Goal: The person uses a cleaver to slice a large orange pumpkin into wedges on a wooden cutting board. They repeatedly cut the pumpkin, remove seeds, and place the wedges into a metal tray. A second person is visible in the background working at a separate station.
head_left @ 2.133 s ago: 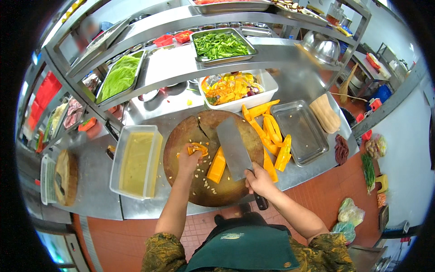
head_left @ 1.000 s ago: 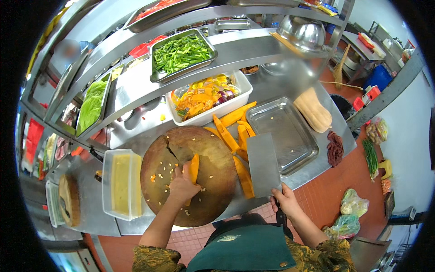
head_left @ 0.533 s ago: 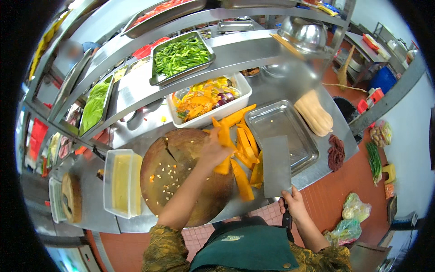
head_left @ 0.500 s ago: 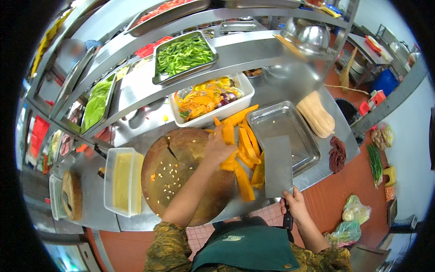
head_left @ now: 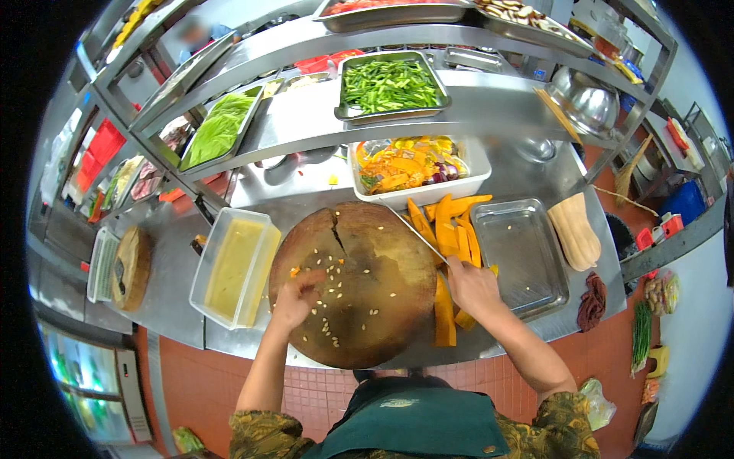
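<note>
My right hand (head_left: 472,287) is closed round the handle of a cleaver (head_left: 413,233). Its blade, seen nearly edge-on, reaches over the right side of a round wooden chopping block (head_left: 390,321). Over the block's left part is my left hand (head_left: 297,300), slightly blurred, its fingers loosely bent and apart, with nothing visible in them. Pale seeds (head_left: 332,294) lie scattered beside it, and a small orange bit (head_left: 295,271) sits just beyond its fingers. Long orange pumpkin pieces (head_left: 446,229) are heaped right of the block, partly hidden by my right hand.
Left of the block stands a clear tub of yellowish liquid (head_left: 233,268). A white tub (head_left: 483,180) of vegetable scraps is behind. Rightward are a metal tray (head_left: 520,252), a whole butternut squash (head_left: 575,233) and a dark red cloth (head_left: 592,302). A steel shelf (head_left: 290,141) overhangs the back.
My left hand has left the pumpkin pieces and moved to the block's left side. The cleaver has swung from beside the metal tray up to the block's right edge. The view has shifted.
</note>
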Demonstrator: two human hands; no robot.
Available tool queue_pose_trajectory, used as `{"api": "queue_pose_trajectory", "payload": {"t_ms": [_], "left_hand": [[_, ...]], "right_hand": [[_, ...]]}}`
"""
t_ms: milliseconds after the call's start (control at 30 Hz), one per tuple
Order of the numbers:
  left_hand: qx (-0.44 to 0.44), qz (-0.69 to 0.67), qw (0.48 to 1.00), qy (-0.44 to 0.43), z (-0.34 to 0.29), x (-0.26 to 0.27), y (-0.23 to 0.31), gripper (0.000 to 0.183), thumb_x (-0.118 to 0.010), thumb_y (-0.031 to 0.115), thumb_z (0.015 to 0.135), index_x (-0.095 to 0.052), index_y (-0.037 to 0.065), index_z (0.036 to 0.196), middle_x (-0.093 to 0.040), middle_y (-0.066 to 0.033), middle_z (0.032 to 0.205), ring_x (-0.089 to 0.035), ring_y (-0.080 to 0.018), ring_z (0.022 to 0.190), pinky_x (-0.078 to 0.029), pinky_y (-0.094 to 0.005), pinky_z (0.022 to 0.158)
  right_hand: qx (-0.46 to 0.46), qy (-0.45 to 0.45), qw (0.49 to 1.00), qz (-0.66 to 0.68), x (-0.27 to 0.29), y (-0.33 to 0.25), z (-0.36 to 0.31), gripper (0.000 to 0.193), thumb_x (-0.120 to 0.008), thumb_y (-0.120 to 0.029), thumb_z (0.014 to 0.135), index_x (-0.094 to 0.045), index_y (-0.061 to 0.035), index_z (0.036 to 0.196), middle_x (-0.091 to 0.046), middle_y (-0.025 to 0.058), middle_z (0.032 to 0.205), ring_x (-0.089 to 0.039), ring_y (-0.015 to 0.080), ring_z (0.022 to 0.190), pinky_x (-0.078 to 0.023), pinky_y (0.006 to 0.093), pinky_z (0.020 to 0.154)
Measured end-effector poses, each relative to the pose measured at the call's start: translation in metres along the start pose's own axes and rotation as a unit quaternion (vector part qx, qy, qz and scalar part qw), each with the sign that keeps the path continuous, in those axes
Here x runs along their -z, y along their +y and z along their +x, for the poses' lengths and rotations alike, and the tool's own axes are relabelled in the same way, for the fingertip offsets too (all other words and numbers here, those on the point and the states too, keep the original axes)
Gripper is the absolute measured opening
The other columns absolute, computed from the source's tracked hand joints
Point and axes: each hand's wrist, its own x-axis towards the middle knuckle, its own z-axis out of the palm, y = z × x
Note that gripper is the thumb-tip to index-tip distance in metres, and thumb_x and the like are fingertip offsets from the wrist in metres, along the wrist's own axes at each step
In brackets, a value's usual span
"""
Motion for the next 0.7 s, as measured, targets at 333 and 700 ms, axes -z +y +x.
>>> {"api": "queue_pose_trajectory", "payload": {"t_ms": [333,700], "left_hand": [[0.041,-0.325,0.941,0.084,-0.073,0.009,-0.042,0.032,-0.054,-0.009,0.084,-0.061,-0.002,0.115,-0.065,-0.0105,0.114,-0.061,-0.0195,0.106,-0.047,-0.0307,0.093],[0.061,-0.445,0.889,0.092,-0.097,0.059,-0.073,0.023,-0.056,-0.004,0.088,-0.063,0.000,0.109,-0.067,-0.0092,0.106,-0.063,-0.0181,0.100,-0.049,-0.0314,0.088]], "right_hand": [[0.127,-0.088,0.982,-0.105,-0.027,-0.073,-0.009,0.033,-0.054,-0.014,0.081,-0.050,-0.0037,0.112,-0.064,0.0154,0.078,-0.066,0.0306,0.061,-0.052,0.0422,0.049],[0.059,-0.033,0.992,-0.102,-0.057,-0.123,0.098,0.017,-0.050,-0.014,0.086,-0.050,-0.0079,0.102,-0.066,0.0188,0.077,-0.065,0.0346,0.060,-0.050,0.0463,0.049]]}}
